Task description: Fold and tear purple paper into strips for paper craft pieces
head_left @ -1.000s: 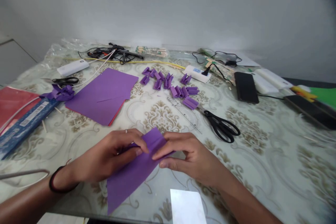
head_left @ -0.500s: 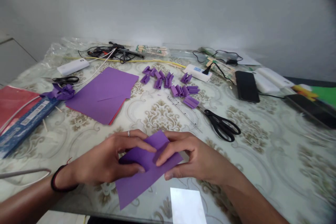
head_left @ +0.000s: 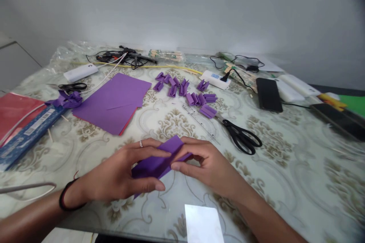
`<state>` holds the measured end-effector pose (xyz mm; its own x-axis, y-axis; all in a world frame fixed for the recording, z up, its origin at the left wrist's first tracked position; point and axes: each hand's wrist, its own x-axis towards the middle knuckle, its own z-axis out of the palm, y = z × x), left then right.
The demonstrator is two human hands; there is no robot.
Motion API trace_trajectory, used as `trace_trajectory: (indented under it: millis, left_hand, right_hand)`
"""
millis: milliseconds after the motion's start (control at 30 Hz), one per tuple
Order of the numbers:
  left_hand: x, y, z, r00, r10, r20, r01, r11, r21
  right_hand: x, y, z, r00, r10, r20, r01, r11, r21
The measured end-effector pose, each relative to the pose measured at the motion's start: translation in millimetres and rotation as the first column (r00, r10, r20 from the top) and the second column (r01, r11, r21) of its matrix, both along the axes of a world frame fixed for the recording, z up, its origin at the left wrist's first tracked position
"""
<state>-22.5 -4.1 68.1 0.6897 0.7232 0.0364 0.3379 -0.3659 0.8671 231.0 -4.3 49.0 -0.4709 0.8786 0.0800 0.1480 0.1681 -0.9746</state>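
A small sheet of purple paper [head_left: 152,164] is between my hands just above the table, its near part bent up along a crease. My left hand [head_left: 125,171] holds its left side, fingers over the top and thumb along the near edge. My right hand [head_left: 199,159] pinches the right side between thumb and fingers, which hide that corner. Beyond my hands lie several folded purple paper pieces [head_left: 182,88]. Black-handled scissors [head_left: 242,136] and a clear ruler [head_left: 201,122] rest to the right of them.
Larger purple sheets [head_left: 111,98] with red beneath lie at the left, near a second pair of scissors [head_left: 72,86] and a blue packet [head_left: 31,136]. A power strip [head_left: 213,79], cables [head_left: 128,57] and a phone [head_left: 268,94] stand farther back.
The near part of the purple paper has been folded up and away from me. My right thumb has moved up and left with it; the left thumb has shifted slightly right.
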Motion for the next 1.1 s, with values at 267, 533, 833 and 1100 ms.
trace_trajectory:
  millis: [267,533,833,1100]
  left_hand:
    - [0.4,-0.5,-7.4,0.995,0.093,0.044,-0.094,0.995,0.029]
    - [6.0,-10.9,-17.7,0.968,0.195,0.158,-0.154,0.958,-0.242]
    - [8.7,-1.6,-4.5,0.984,0.175,0.046,-0.157,0.952,-0.262]
    - [8.4,-2.4,-5.0,0.980,0.181,0.082,-0.122,0.875,-0.469]
  right_hand:
    - [-17.9,-17.9,-6.5,0.958,-0.250,-0.141,0.227,0.961,-0.161]
    - [-23.7,-16.9,-6.7,0.978,-0.188,-0.091,0.154,0.944,-0.293]
    - [-25.3,-22.0,-2.0,0.997,-0.081,0.020,0.083,0.969,-0.234]
    - [-30.9,-25.4,-3.2,0.996,-0.076,0.045,0.085,0.956,-0.279]
